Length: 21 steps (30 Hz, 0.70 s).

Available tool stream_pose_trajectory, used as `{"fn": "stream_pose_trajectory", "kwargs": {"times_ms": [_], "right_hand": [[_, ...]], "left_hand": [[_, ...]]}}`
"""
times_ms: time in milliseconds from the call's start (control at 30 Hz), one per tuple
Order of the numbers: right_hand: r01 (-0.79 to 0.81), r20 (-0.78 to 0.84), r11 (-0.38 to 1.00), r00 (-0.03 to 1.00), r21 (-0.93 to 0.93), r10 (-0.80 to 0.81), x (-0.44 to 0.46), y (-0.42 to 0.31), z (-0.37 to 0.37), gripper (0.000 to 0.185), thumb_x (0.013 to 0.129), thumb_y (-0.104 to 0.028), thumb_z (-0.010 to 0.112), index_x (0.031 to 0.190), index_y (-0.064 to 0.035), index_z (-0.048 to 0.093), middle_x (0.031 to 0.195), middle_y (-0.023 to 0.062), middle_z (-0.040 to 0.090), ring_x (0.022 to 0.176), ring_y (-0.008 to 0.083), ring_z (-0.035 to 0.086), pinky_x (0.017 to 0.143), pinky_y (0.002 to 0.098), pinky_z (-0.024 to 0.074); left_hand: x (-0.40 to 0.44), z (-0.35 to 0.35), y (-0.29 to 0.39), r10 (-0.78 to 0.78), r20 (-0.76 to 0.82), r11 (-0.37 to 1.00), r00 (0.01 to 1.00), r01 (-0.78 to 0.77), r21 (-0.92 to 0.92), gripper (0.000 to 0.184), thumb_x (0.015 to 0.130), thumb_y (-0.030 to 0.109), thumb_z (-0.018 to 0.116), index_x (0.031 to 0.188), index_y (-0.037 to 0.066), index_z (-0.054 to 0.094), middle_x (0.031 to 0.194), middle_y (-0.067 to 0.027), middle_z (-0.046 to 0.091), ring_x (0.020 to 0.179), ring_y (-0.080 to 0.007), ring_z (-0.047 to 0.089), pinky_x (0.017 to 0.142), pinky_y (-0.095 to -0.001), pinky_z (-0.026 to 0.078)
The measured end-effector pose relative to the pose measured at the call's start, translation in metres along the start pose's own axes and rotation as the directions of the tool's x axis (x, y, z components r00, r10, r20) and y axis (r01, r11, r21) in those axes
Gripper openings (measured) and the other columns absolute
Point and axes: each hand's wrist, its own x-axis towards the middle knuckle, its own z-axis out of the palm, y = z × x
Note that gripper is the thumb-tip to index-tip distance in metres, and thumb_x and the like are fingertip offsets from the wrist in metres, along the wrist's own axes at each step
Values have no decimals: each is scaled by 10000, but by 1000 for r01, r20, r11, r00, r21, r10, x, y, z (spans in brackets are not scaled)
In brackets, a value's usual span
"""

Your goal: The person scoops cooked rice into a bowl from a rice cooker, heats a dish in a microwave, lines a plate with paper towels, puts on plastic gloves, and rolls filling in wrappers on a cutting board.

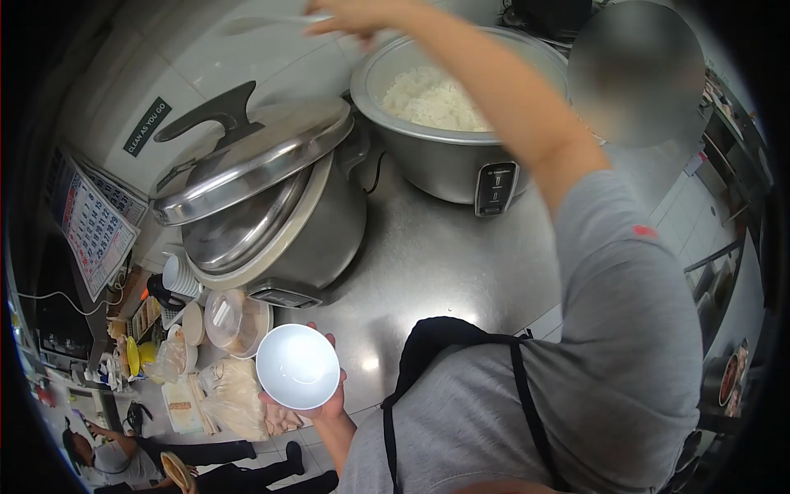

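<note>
A white bowl [298, 367], empty inside, rests in my left hand [332, 401], whose fingers wrap round its underside and rim. My right hand [355, 18] is raised at the top of the view, above and left of the open rice cooker [436, 160]. It grips the handle of a pale utensil [271, 22], blurred by motion, that points left. White rice [432, 100] lies inside that cooker, partly hidden by my right forearm. A second cooker [329, 222] stands to the left, with metal lids [263, 156] stacked at a tilt on top.
Both cookers stand on a steel counter [444, 255]. Plastic tubs [239, 321], a bag [230, 395] and stacked white cups [181, 276] sit at the lower left. A calendar [95, 222] hangs on the wall. Another person [123, 461] is at the bottom left.
</note>
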Motion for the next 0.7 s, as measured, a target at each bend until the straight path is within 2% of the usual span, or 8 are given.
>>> {"fn": "stream_pose_trajectory", "kwargs": {"times_ms": [100, 133, 167, 233, 400, 467, 533, 700], "right_hand": [[-486, 83, 793, 832, -366, 548, -30, 96, -73, 398, 892, -299, 522, 1229, -86, 525, 803, 122, 642, 667, 262, 598, 635, 437, 486], [-426, 158, 595, 708, -682, 688, -21, 148, -91, 356, 876, -249, 537, 1190, -85, 560, 860, 117, 662, 735, 250, 621, 675, 428, 491], [-82, 282, 355, 458, -931, 843, -17, 181, -101, 376, 825, -257, 612, 1153, -74, 591, 940, 116, 667, 794, 256, 629, 726, 419, 490], [6, 202, 240, 558, -971, 805, -45, 182, -104, 424, 736, -278, 706, 1082, -48, 622, 961, 134, 665, 834, 281, 628, 750, 408, 482], [-265, -141, 113, 775, -958, 616, -50, 268, -47, 350, 810, -336, 625, 1067, -100, 649, 902, 109, 670, 737, 232, 623, 763, 444, 451], [-318, -207, 101, 793, -943, 573, -56, 287, -26, 340, 825, -348, 609, 1065, -111, 655, 891, 104, 671, 718, 223, 622, 766, 451, 445], [-76, -105, -138, 970, -988, 220, -66, 271, 0, 160, 770, -259, 638, 813, -128, 719, 852, 72, 685, 792, 232, 634, 920, 445, 330], [-30, -23, 79, 996, -996, 80, -110, 202, -22, 125, 736, -263, 666, 741, -140, 688, 787, 54, 675, 792, 219, 625, 944, 391, 288]], "left_hand": [[7, 2, -6, -26, -13, 1000, 1000, 26, -2, 945, 681, 672, 622, 1417, 226, 230, 1452, -208, 169, 1300, -496, 184, 760, -664, 479], [12, 5, -9, -36, -24, 999, 999, 36, -2, 941, 679, 670, 626, 1413, 226, 239, 1446, -209, 184, 1292, -497, 205, 747, -664, 484], [17, 10, -13, -45, -28, 999, 999, 45, -3, 941, 679, 670, 626, 1413, 226, 239, 1446, -209, 184, 1292, -497, 205, 747, -664, 484], [30, 21, -25, -32, -57, 996, 998, 27, -84, 942, 667, 673, 635, 1404, 222, 260, 1423, -218, 228, 1264, -502, 259, 719, -668, 491], [57, 7, -46, -135, -14, 990, 991, 134, -46, 949, 658, 731, 582, 1395, 218, 277, 1382, -188, 322, 1235, -464, 335, 675, -660, 505], [74, 19, -56, -138, -61, 960, 989, 149, 235, 955, 674, 770, 514, 1397, 194, 276, 1376, -123, 364, 1243, -372, 379, 784, -618, 495], [100, 32, -74, -10, -62, 796, 998, 45, 603, 917, 726, 734, 503, 1395, 148, 278, 1382, -82, 368, 1254, -293, 384, 992, -495, 380], [195, 59, -134, 83, 215, 651, 973, -216, 728, 891, 775, 555, 624, 1418, 113, 194, 1397, -73, 314, 1290, -245, 318, 1058, -407, 282]]}}
